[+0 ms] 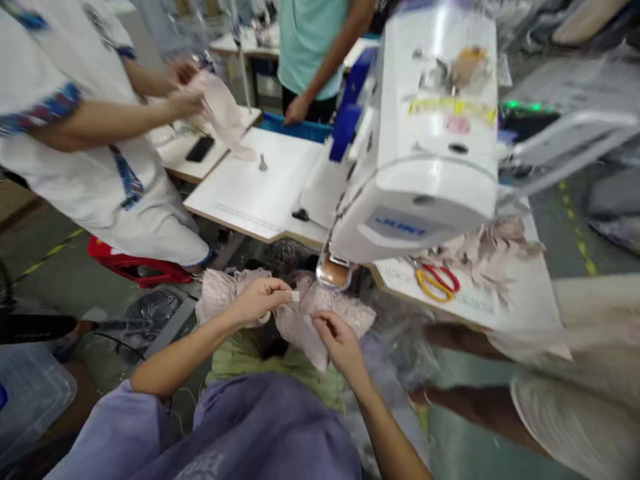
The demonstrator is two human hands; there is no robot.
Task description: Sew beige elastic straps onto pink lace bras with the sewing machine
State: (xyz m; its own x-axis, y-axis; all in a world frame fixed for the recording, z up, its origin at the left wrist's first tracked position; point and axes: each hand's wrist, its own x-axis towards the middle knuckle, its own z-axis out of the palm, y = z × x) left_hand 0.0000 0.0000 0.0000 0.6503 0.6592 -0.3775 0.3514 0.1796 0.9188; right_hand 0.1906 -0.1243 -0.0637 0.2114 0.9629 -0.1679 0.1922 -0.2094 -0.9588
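My left hand (266, 299) pinches a small white label (295, 296) between thumb and fingertips, over my lap. Pale pink fabric (310, 340) hangs from my right hand (340, 337), whose thumb and fingers are closed on its edge. More of the pink lace-like cloth (220, 293) is bunched across my knees, partly behind my left hand. Just beyond both hands is the lower front end of a white sewing machine (425, 180), with a rounded shiny part (334, 273) close to the cloth.
Red- and yellow-handled scissors (437, 283) and crumpled pink cloth (500, 250) lie on the table right of the machine. A small grey object (263, 162) sits on the white tabletop (240, 193). At left, a person in white holds pink fabric (220, 110). A red stool (135, 267) stands below.
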